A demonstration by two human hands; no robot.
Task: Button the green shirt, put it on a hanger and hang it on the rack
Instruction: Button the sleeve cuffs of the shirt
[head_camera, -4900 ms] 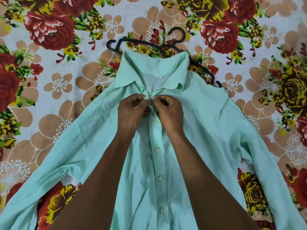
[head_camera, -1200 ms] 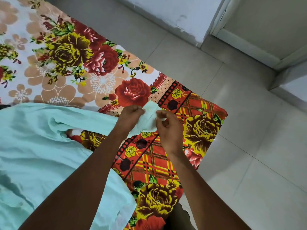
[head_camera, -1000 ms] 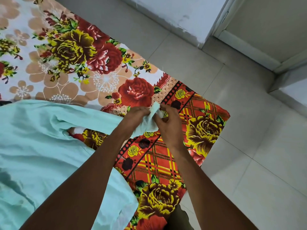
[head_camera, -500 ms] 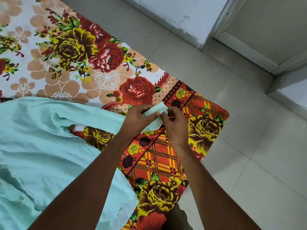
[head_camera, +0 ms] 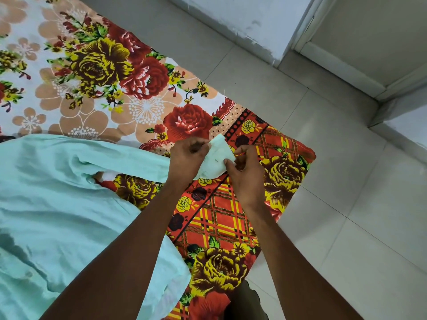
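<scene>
Nearest the camera, both forearms reach out from the bottom edge, and the body of the green shirt (head_camera: pixel 53 204) is spread flat on the left, lying on a floral bedsheet (head_camera: pixel 97 72) that's laid out on the floor. A small white button (head_camera: pixel 28 274) shows on the shirt front down in the lower left corner.

A bit further out, one sleeve (head_camera: pixel 129 161) stretches rightwards off the shirt, over the red and yellow plaid border of the sheet. Its cuff (head_camera: pixel 216 158) is lifted slightly off the sheet, held between the two hands. The left hand (head_camera: pixel 188 155) has its fingers curled round the near side of the cuff, bunching it, and the right hand (head_camera: pixel 245 174) pinches the cuff's other edge between thumb and fingertips. There's a tiny dark slit on the cuff, looks like the buttonhole, but I can't tell if it's done up.

Beyond the sheet's corner it's just pale tiled floor (head_camera: pixel 346 204), then a scuffed white wall (head_camera: pixel 242 17) and a door frame (head_camera: pixel 307 26) at the top right.
</scene>
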